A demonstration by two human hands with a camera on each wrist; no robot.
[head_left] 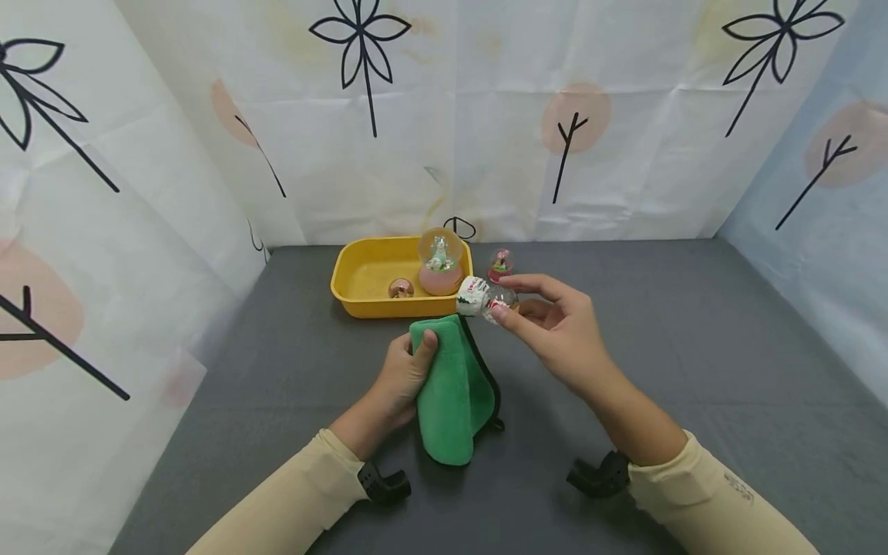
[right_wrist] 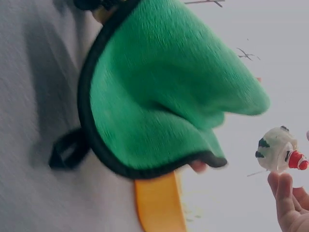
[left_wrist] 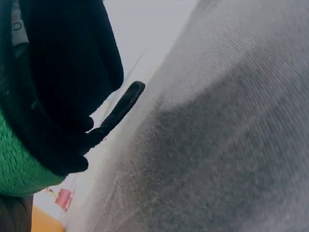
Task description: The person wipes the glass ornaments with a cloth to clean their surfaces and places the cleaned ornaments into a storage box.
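My left hand (head_left: 401,379) grips a folded green cloth (head_left: 444,393) with black edging, thumb laid over its front. The cloth (right_wrist: 159,92) fills much of the right wrist view, its black hanging loop (right_wrist: 70,149) out to one side. Just above the cloth, my right hand (head_left: 565,327) pinches a small snow globe (head_left: 474,296) between thumb and fingers. That globe lies on its side, its white base toward the left and the clear dome in my fingers. In the right wrist view the base of the snow globe (right_wrist: 275,147) shows dark green marks and a red figure.
A yellow tray (head_left: 375,308) stands at the back of the grey table (head_left: 291,455). In it are a larger snow globe with a pink base (head_left: 441,266) and a small pinkish globe (head_left: 401,288). A small red-based globe (head_left: 501,264) stands right of the tray. Patterned white cloth walls surround the table.
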